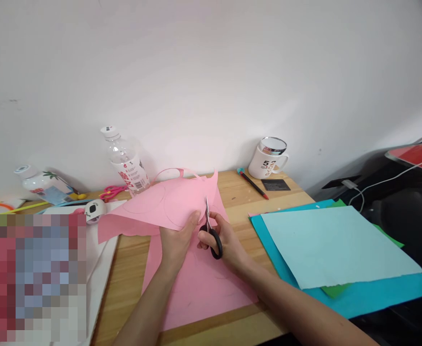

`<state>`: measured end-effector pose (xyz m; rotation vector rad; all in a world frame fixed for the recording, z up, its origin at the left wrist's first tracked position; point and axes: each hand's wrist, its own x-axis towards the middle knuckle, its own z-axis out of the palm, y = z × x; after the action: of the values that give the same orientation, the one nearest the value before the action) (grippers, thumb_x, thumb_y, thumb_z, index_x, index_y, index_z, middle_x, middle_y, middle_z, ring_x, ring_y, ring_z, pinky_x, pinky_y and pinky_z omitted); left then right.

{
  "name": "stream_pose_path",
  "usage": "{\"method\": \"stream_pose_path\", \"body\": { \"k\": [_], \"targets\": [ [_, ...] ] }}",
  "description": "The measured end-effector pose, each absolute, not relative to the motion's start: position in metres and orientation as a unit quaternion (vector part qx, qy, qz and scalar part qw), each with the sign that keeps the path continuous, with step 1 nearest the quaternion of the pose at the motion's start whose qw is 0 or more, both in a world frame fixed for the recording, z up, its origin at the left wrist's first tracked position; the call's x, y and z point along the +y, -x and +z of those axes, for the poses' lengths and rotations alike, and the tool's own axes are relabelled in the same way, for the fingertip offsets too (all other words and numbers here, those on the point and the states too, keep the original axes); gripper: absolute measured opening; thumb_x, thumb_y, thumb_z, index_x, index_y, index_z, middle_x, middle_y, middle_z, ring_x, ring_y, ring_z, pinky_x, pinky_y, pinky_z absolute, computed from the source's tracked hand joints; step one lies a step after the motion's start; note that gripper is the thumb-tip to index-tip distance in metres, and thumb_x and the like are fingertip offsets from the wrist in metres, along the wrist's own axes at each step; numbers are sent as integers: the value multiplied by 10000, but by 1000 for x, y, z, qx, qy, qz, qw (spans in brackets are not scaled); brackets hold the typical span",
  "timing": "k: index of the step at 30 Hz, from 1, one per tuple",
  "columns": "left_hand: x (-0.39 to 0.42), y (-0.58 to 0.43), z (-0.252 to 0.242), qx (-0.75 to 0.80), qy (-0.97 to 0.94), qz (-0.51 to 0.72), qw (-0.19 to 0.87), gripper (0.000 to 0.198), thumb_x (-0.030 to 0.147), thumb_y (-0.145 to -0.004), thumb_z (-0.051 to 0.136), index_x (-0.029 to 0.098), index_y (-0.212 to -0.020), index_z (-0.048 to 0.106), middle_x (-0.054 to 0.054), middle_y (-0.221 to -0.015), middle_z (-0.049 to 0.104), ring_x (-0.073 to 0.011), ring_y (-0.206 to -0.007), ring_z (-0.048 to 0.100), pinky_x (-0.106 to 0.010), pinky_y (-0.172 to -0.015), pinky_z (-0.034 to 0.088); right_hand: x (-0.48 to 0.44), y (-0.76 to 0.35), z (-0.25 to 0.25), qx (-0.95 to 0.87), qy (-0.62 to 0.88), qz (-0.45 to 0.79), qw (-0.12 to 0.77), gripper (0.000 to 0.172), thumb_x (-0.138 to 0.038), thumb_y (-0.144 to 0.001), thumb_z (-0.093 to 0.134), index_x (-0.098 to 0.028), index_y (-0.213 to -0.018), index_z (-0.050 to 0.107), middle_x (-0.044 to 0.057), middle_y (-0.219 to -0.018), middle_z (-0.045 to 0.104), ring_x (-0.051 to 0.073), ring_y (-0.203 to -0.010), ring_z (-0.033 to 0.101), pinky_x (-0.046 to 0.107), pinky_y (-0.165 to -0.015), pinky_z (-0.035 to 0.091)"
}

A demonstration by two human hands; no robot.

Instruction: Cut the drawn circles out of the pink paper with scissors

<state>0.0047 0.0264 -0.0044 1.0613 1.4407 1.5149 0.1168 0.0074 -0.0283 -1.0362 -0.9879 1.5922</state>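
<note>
My left hand [178,240] grips the lower edge of a pink paper sheet [142,204], its thumb on top. Drawn circle outlines show on that raised sheet, and a thin curved strip of it stands up at the back. In my right hand [223,238] is a pair of scissors [215,242] with black handles, fingers through the loops. Its blades point away from me and lie at the sheet's right part, near my left thumb. Whether the blades are parted is hard to make out. Beneath both hands, a second pink sheet [196,298] lies on the wooden table [106,288].
Along the wall stand a plastic bottle [128,163], a smaller bottle [45,185] and a white mug [265,161]. Near the mug lie a pen [253,183] and a black card [276,185]. Pink scissors [113,192] rest at left; light blue paper [341,245] tops a stack at right.
</note>
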Motion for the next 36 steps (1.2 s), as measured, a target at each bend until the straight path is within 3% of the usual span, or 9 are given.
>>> {"method": "stream_pose_path", "body": {
  "k": [8,15,21,26,36],
  "targets": [
    [25,-4,-9,519,-445,602,412,430,306,-621,726,140,-995,594,-74,-911,663,-212,-833,645,-376,-819,505,11,-121,-14,-400,380,660,511,581,-299,-588,774,-208,-1032,411,-47,-685,556,106,-598,487,241,-592,357],
    [24,-5,-4,531,-440,601,404,339,289,-615,726,129,-894,618,-71,-874,683,-211,-819,657,-325,-746,534,10,-121,-15,-406,393,651,507,566,-322,-590,769,-207,-1021,421,-45,-686,560,125,-626,522,274,-633,380],
    [23,-6,1,519,-442,598,421,225,281,-618,718,138,-772,636,-31,-664,681,-171,-582,649,-280,-562,553,10,-122,-13,-416,401,646,499,549,-348,-605,751,-201,-1017,419,-51,-642,557,122,-584,510,264,-577,371],
    [23,-8,5,512,-451,588,435,158,289,-632,695,156,-613,611,-12,-522,628,-166,-523,624,-264,-496,542,11,-123,-17,-427,407,641,490,552,-376,-615,741,-199,-1021,412,-56,-605,547,127,-564,519,267,-560,385],
    [24,-1,3,509,-460,581,439,152,283,-646,694,156,-684,619,-1,-578,636,-152,-548,619,-264,-567,538,10,-124,-19,-433,429,643,464,549,-358,-642,719,-186,-1056,401,-59,-540,550,125,-512,503,235,-489,353]
  ]
}}
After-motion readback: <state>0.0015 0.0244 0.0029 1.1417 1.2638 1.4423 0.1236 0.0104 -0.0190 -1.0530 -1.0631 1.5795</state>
